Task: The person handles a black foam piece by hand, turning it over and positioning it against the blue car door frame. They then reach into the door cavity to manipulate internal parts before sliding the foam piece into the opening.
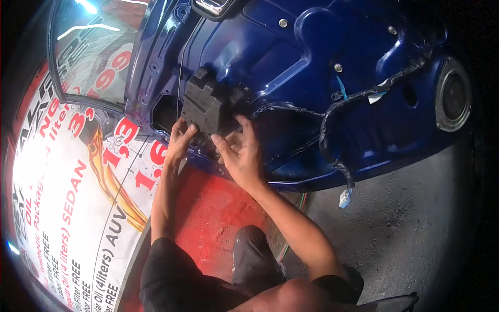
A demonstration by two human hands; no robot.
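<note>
Though open, hands [181,140] [240,154] on block [204,103].

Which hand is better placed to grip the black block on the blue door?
Probably the left hand: its fingers lie on the lower edge of the black block, while the right hand is open beside it.

A black block [205,101] plugs the door [312,41] opening; wiring [332,112] crosses its right half; the floor [410,229] beyond lies open.
</note>
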